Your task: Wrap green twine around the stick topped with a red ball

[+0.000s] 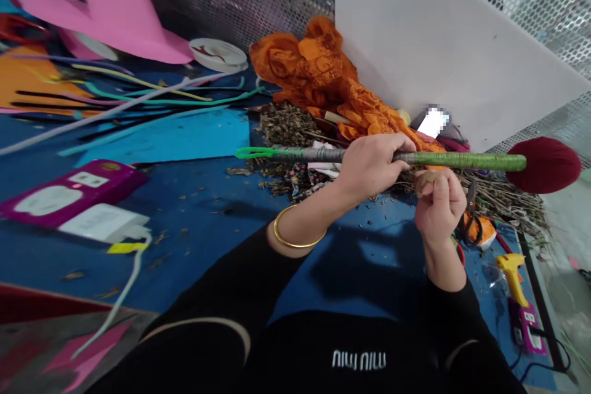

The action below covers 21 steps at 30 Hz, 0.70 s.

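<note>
My left hand (pixel 372 165) is wrapped round the middle of a long stick (pixel 462 160) wound in green tape, held level above the blue table (pixel 194 221). The stick ends in a dark red fuzzy ball (pixel 545 164) on the right and a green loop (pixel 252 152) on the left. My right hand (pixel 438 203) is curled just below the stick, its fingers pinched on something small and brownish that I cannot make out. A gold bangle (pixel 295 234) sits on my left wrist.
Orange lace fabric (pixel 323 74) and a heap of dried twigs (pixel 286 126) lie behind the stick. A purple power strip (pixel 69 191), a white charger (pixel 104 221), a yellow glue gun (pixel 512 274), orange-handled scissors (pixel 473 228), coloured strips (pixel 138 101) and a white board (pixel 434 37) surround them.
</note>
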### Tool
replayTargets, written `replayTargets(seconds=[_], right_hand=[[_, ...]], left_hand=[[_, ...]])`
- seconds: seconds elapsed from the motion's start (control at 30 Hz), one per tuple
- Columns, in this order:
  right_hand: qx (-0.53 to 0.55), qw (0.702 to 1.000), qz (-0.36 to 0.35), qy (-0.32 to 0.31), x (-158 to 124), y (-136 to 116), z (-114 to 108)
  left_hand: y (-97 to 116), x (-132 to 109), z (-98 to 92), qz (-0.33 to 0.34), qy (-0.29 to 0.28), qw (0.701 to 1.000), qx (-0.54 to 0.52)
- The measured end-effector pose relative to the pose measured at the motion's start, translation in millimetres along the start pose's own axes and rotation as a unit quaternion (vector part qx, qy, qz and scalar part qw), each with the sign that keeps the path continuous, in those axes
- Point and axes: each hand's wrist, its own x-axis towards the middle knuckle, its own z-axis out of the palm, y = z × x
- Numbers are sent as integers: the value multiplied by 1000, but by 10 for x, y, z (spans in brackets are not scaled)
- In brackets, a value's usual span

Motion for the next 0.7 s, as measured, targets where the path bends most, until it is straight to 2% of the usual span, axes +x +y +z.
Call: replayTargets(seconds=[0.2,0.3,0.47,0.57,0.7], right_hand=[[-137,990,22,9,-135,-180,-9],[-165,986,-9,-4,-163,-207,0],[-133,987,-81,-43,-56,-211,-46],[-185,973,-131,-36,51,-234,-128],[-267,955,-130,-15,140,-284,-255]], left_hand=[[-19,-19,61,22,4,1000,-4],[-16,-33,57,26,0,1000,-8],[-24,-33,43,26,16,999,19],[-31,-25,27,32,25,997,59],[-15,-25,24,36,8,995,94]])
